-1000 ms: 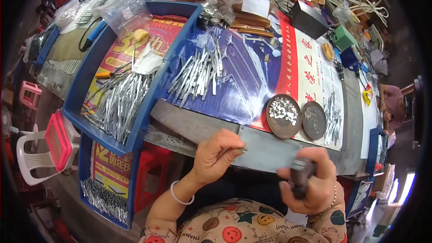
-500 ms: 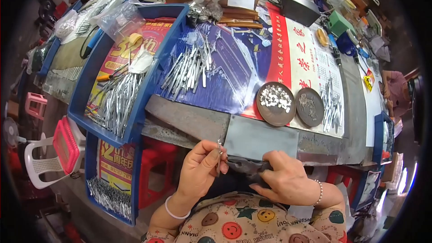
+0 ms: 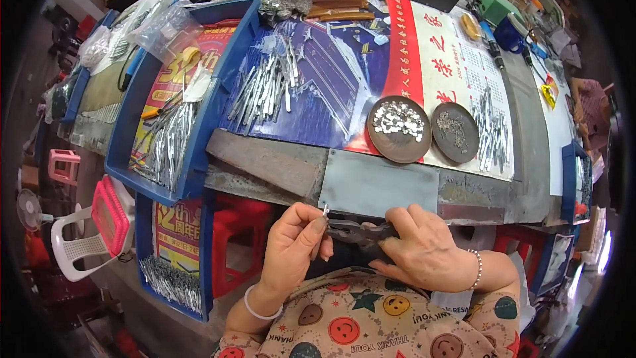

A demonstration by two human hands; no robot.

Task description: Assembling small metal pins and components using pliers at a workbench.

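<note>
Just in front of the bench edge, my left hand (image 3: 296,242) pinches a small silvery metal part (image 3: 326,210) between thumb and forefinger, its tip standing up above them. My right hand (image 3: 424,246) is closed around the handles of dark pliers (image 3: 358,233). The head of the pliers points left and meets the part at my left fingertips; whether the jaws grip it is hidden. Directly beyond both hands lies a grey metal plate (image 3: 377,182). Behind it stand a brown dish (image 3: 385,152) of small shiny discs and a second brown dish (image 3: 469,152) with tiny metal pieces.
Silvery strips (image 3: 268,86) lie on the blue sheet, and more strips (image 3: 492,134) to the right. At left, a blue tray (image 3: 119,171) of strips sits above a lower blue tray (image 3: 207,252). A red stool (image 3: 238,252) and a white chair (image 3: 74,242) stand below.
The view has shifted, so the bench sits a little higher in the picture. Both hands keep their hold, and the small part and pliers remain together.
</note>
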